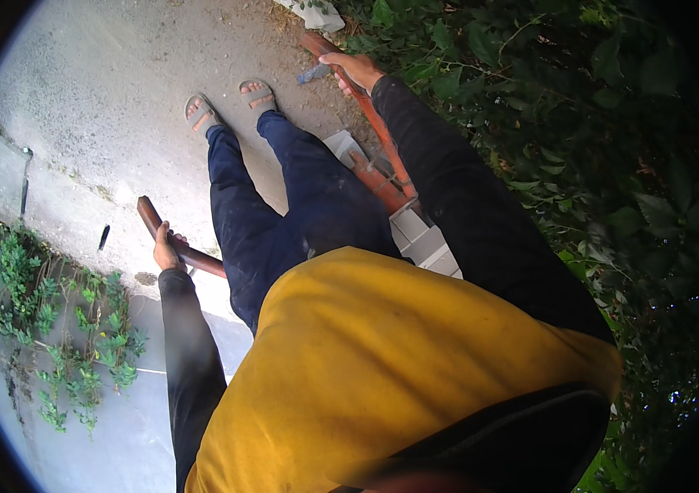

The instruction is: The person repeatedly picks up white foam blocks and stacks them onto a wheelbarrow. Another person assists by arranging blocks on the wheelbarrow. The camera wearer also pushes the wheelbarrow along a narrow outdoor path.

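In closed grips, I am holding a reddish-brown straight bar (149,216) in my left hand (167,248) beside my navy-trousered left leg (231,181) and a long orange-red bar (380,130) in my right hand (356,72), running beside pale-grey rectangular blocks (425,245), both grips established, neither bar released.

Gripping a brown bar (204,262) in the left hand (166,249) and a reddish bar (378,125) in the right hand (359,69), with a bluish object (313,75) just left of the right fingers (334,59).
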The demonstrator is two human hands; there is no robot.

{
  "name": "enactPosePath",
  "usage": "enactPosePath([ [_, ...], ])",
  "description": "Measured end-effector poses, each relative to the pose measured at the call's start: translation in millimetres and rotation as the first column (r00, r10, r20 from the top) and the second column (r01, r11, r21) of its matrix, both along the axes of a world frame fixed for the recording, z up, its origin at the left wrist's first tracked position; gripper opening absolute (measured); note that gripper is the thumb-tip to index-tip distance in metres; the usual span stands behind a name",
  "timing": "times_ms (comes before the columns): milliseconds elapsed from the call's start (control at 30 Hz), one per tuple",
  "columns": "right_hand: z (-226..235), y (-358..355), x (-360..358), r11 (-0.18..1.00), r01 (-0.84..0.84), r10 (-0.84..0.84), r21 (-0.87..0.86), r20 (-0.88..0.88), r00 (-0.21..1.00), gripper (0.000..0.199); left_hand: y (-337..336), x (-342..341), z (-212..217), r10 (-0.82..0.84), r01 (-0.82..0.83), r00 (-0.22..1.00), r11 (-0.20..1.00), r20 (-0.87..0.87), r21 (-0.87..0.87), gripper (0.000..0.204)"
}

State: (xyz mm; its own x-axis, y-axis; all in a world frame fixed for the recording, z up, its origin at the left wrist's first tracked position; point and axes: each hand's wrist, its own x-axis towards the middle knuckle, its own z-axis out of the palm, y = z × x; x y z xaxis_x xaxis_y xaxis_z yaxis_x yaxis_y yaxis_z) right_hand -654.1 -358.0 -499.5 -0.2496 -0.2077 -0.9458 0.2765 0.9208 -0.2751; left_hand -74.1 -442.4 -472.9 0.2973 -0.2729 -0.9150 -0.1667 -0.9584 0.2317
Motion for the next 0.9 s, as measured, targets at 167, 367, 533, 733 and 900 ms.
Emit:
enactPosePath([
  [167,-3.8,-0.8,0.6,1.000,-0.008,0.007,-0.017,-0.024,1.000,0.060,-1.5,3.6,-3.1,0.020,-0.020,0.999,1.000,-0.049,-0.007,0.037],
  [367,-0.7,1.1,-1.3,0.999,0.031,-0.031,-0.032,-0.013,0.999,0.060,-0.2,1.8,1.9,0.027,-0.027,1.000,0.999,0.006,-0.017,0.034],
  [533,8.4,-1.7,-3.6,1.000,0.017,-0.018,-0.018,-0.026,1.000,0.056,-2.9,-3.9,7.3,0.014,-0.014,1.000,1.000,-0.007,0.003,0.036],
  [733,15.2,-2.2,-3.2,0.999,0.047,-0.047,-0.010,-0.046,0.998,0.055,-3.0,-8.4,13.7,0.038,-0.039,0.999,0.999,0.019,0.002,0.033],
  [900,15.6,-1.4,-4.2,0.997,0.076,-0.077,-0.022,-0.030,0.997,0.052,-1.1,-14.8,16.7,0.033,-0.033,0.999,0.999,0.019,0.000,0.032],
])
